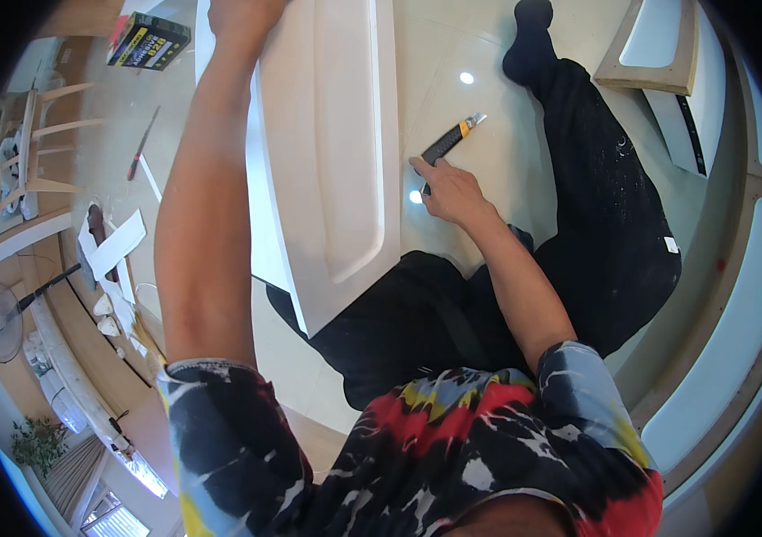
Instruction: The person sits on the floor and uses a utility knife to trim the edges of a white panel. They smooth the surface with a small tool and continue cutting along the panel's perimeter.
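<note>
A black-and-yellow utility knife (pixel 446 142) is touched by the fingers of the right hand (pixel 454 191) (whether gripped, cannot be told), just beside a white panel (pixel 327 134). Along the panel's far left side, the left hand (pixel 247 12) is cut off, its fingers' state unclear.

Passage over the floor (pixel 453 45) between white panel (pixel 323 134) and black-clad leg (pixel 600 143)
Right hand (pixel 457 191) and utility knife (pixel 445 141) stand in its nearer part; beyond the blade (pixel 478 118), a hand could pass.
</note>
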### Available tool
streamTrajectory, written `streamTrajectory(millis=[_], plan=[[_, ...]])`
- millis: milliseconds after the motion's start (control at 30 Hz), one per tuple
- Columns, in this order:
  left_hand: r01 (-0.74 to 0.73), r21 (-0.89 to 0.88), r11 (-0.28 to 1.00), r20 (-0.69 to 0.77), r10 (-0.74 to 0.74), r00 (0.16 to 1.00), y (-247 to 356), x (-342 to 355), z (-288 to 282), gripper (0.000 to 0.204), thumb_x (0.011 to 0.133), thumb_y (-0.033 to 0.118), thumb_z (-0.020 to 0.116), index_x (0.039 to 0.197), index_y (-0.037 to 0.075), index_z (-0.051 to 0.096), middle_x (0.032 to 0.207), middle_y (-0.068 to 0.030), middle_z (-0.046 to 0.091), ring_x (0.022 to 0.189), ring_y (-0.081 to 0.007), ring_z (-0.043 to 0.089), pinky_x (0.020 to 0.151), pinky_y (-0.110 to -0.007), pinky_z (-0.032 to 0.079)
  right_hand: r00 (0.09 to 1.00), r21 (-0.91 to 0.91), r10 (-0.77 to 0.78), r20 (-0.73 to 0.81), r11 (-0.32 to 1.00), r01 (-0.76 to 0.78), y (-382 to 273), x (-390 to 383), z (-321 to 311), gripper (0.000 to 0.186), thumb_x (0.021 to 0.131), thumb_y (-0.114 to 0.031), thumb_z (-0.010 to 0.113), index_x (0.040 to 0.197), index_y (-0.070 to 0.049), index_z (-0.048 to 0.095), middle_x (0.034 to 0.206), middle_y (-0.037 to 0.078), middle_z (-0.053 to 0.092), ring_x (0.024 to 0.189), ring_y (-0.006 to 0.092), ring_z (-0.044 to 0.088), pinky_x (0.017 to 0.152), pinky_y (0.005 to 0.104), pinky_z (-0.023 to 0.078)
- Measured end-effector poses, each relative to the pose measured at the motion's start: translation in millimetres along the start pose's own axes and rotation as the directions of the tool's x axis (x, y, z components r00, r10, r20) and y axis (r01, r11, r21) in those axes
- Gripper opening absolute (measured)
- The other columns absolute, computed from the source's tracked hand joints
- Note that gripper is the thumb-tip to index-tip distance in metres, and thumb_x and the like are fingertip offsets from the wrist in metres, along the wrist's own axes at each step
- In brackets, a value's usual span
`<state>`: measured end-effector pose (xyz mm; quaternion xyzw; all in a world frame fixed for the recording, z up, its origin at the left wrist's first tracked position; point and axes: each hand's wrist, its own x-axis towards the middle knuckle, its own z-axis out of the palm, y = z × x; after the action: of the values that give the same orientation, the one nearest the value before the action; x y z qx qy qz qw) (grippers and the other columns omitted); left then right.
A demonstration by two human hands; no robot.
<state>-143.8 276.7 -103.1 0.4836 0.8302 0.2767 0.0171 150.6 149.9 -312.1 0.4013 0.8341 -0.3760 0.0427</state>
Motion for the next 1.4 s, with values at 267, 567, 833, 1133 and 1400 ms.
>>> streamTrajectory(millis=[267, 567, 833, 1133, 1400], plan=[[0.062, -0.012, 0.998, 0.08, -0.061, 0.995, 0, 18, 59, 0.051, 0.068, 0.029, 0.085, 0.09, -0.015, 0.072, 0.097, -0.0289, 0.075, 0.093, -0.0363, 0.075, 0.08, -0.042, 0.059, 0.95, 0.005, 0.226, -0.213, 0.973, -0.231, 44, -17, -20, 0.048, 0.088, -0.016, 0.065, 0.136, -0.012, 0.062, 0.11, 0.023, 0.069, 0.106, 0.0382, 0.068, 0.094, 0.0471, 0.054], [0.073, 0.008, 0.997, 0.036, -0.074, 0.997, 0, 27, 83, 0.066, 0.07, 0.033, 0.088, 0.106, -0.018, 0.066, 0.11, -0.0308, 0.073, 0.101, -0.0371, 0.073, 0.086, -0.041, 0.059, 0.993, 0.42, 0.094, 0.078, 0.9, -0.118, -35, -25, 20, 0.041, 0.086, -0.041, 0.08, 0.1, -0.003, 0.069, 0.085, 0.016, 0.071, 0.08, 0.0278, 0.071, 0.075, 0.0407, 0.057], [0.112, 0.006, 0.994, 0.123, -0.111, 0.986, 0, 33, 106, 0.077, 0.07, 0.033, 0.089, 0.117, -0.02, 0.059, 0.117, -0.0319, 0.07, 0.107, -0.0375, 0.072, 0.089, -0.04, 0.059, 0.885, 0.655, 0.283, 0.371, 0.596, -0.465, -28, -47, 80, 0.044, 0.084, -0.038, 0.082, 0.099, 0.0, 0.066, 0.079, 0.013, 0.068, 0.069, 0.0176, 0.067, 0.063, 0.036, 0.054], [-0.132, 0.248, 0.96, 0.181, 0.088, 0.98, -11, 31, 89, 0.061, 0.077, 0.022, 0.08, 0.123, -0.014, 0.06, 0.116, -0.0326, 0.069, 0.109, -0.0405, 0.069, 0.091, -0.043, 0.057, 0.923, 0.452, 0.326, 0.204, 0.805, -0.384, -35, -51, 41, 0.055, 0.093, -0.042, 0.068, 0.121, 0.003, 0.058, 0.091, 0.013, 0.065, 0.083, 0.0218, 0.064, 0.076, 0.0371, 0.053], [-0.788, 0.216, 0.576, 0.683, 0.487, 0.544, -21, -282, 14, 0.024, 0.092, 0.016, 0.063, 0.112, 0.005, 0.066, 0.097, -0.0126, 0.067, 0.096, -0.0306, 0.067, 0.086, -0.047, 0.051, 0.901, 0.863, 0.278, 0.333, 0.295, -0.41, -8, -100, -19, 0.061, 0.097, -0.037, 0.065, 0.145, -0.005, 0.047, 0.106, 0.007, 0.058, 0.094, 0.0135, 0.056, 0.078, 0.0354, 0.05]])
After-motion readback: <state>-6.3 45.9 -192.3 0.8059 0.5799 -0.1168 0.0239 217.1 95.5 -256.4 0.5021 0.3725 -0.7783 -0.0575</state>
